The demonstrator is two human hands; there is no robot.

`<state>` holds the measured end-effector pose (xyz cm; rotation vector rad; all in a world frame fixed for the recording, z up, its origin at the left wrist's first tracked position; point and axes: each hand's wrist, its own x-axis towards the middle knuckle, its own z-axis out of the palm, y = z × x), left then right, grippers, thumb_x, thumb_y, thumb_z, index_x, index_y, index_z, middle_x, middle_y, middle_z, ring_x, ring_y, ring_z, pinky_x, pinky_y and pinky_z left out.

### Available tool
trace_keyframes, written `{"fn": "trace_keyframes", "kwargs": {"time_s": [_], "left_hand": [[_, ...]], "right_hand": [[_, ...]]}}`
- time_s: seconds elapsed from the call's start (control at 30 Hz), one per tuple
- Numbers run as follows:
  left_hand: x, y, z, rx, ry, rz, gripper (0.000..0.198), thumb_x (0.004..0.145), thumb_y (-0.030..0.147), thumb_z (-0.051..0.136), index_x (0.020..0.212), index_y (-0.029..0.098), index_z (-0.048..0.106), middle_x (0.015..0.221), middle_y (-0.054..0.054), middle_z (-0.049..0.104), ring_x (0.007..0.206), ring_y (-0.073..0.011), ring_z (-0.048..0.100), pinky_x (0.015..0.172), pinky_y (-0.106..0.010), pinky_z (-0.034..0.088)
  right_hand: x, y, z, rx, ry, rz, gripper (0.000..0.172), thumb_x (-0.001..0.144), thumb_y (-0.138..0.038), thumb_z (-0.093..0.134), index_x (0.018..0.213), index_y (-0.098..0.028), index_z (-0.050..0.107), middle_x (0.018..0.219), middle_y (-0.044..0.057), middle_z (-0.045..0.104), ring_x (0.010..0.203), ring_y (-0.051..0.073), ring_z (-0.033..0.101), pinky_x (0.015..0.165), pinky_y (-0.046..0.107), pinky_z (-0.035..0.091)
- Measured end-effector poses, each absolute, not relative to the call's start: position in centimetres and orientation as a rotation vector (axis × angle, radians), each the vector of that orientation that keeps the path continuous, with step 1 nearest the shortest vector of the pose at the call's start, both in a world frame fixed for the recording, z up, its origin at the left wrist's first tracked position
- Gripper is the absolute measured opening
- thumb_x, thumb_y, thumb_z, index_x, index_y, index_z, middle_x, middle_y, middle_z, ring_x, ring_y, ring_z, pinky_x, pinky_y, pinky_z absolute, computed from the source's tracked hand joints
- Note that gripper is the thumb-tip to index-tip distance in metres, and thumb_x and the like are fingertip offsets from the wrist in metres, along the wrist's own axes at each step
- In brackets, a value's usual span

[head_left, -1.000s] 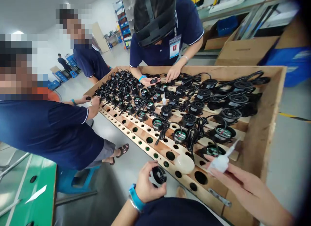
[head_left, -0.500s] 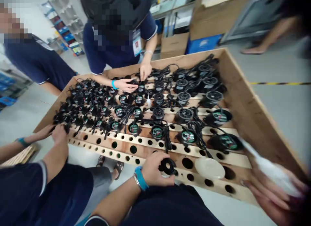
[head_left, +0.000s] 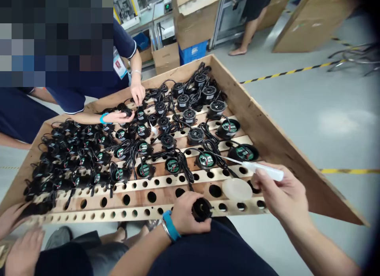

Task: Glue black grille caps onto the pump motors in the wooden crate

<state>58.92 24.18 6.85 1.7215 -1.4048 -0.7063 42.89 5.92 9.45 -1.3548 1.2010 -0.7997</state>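
My left hand, with a blue wristband, is closed around a small round black fan part at the near edge of a wooden tray. My right hand grips a white squeeze applicator whose thin nozzle points left over a black fan with a green label. A translucent white lid lies on the drilled wooden slat between my hands. Several black fans with coiled cables fill the tray.
A person in a dark blue shirt leans over the tray's far side, their hands on a fan. Another person's hands show at the lower left. Cardboard boxes and a blue crate stand behind. Yellow-black floor tape runs at the right.
My view has swung right. My right hand has come in from the lower right and now holds the applicator level over the fans. My left hand stays on the black part.
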Motion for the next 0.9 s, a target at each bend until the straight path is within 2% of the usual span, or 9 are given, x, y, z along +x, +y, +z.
{"fn": "trace_keyframes", "kwargs": {"time_s": [0.13, 0.37, 0.67, 0.9], "left_hand": [[58.9, 24.1, 6.3, 1.745, -1.373, -0.683, 0.056, 0.052, 0.026, 0.073, 0.105, 0.017, 0.059, 0.090, -0.009, 0.067, 0.079, -0.0219, 0.064, 0.072, -0.036, 0.056], [59.0, 24.0, 6.0, 1.763, -1.339, -0.695, 0.057, 0.053, 0.027, 0.071, 0.107, 0.020, 0.057, 0.090, -0.007, 0.067, 0.077, -0.0205, 0.064, 0.071, -0.036, 0.056], [59.2, 24.0, 6.0, 1.783, -1.308, -0.727, 0.056, 0.052, 0.028, 0.074, 0.105, 0.018, 0.059, 0.090, -0.008, 0.067, 0.078, -0.0206, 0.064, 0.072, -0.035, 0.056], [59.2, 24.0, 5.8, 1.786, -1.300, -0.742, 0.055, 0.053, 0.031, 0.073, 0.105, 0.017, 0.059, 0.089, -0.008, 0.068, 0.076, -0.0203, 0.064, 0.071, -0.035, 0.057]], "right_hand": [[43.5, 6.0, 8.9, -1.505, 1.230, -0.809, 0.028, 0.078, -0.046, 0.063, 0.087, -0.021, 0.054, 0.058, 0.000, 0.058, 0.053, 0.015, 0.053, 0.054, 0.029, 0.043], [44.2, 6.4, 8.0, -1.733, 1.249, -0.729, 0.031, 0.076, -0.052, 0.059, 0.088, -0.024, 0.056, 0.078, 0.005, 0.068, 0.064, 0.019, 0.063, 0.057, 0.031, 0.049], [44.4, 6.5, 7.7, -1.863, 1.222, -0.716, 0.030, 0.078, -0.053, 0.056, 0.089, -0.024, 0.053, 0.074, 0.005, 0.068, 0.055, 0.018, 0.060, 0.050, 0.029, 0.045], [44.4, 6.6, 7.9, -1.886, 1.193, -0.725, 0.026, 0.079, -0.049, 0.057, 0.086, -0.025, 0.051, 0.075, 0.005, 0.068, 0.058, 0.018, 0.062, 0.052, 0.028, 0.046]]}}
